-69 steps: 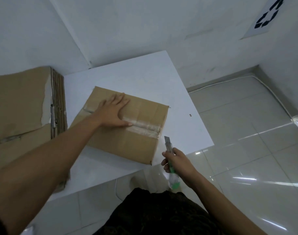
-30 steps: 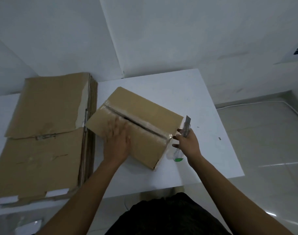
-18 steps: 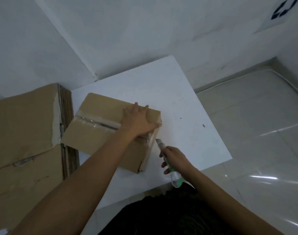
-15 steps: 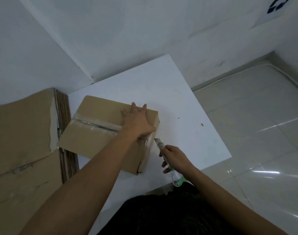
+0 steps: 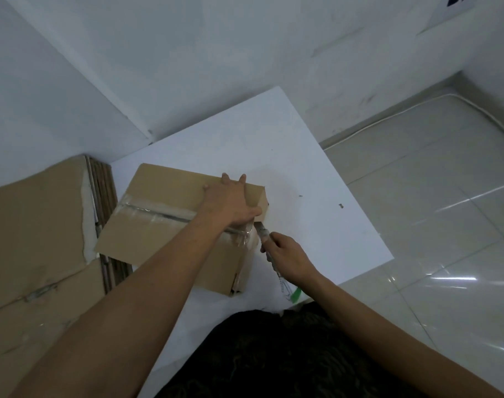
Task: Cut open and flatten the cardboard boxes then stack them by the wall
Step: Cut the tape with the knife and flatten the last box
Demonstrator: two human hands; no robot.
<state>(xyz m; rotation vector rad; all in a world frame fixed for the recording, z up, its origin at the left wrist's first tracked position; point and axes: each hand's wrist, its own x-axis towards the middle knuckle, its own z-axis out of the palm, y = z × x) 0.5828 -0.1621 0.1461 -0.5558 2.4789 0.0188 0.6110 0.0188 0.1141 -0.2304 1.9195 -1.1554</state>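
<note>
You're facing a corner where 2 white walls meet, with a white table standing in it. To your right, glossy pale floor tiles reflect light; a white cable follows the skirting.

1 box, 1 knife, 1 cardbd stack.

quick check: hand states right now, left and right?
Left hand: open, pressing down on the taped cardboard box.
Right hand: closed around the box cutter, blade at the box's taped end.
</note>
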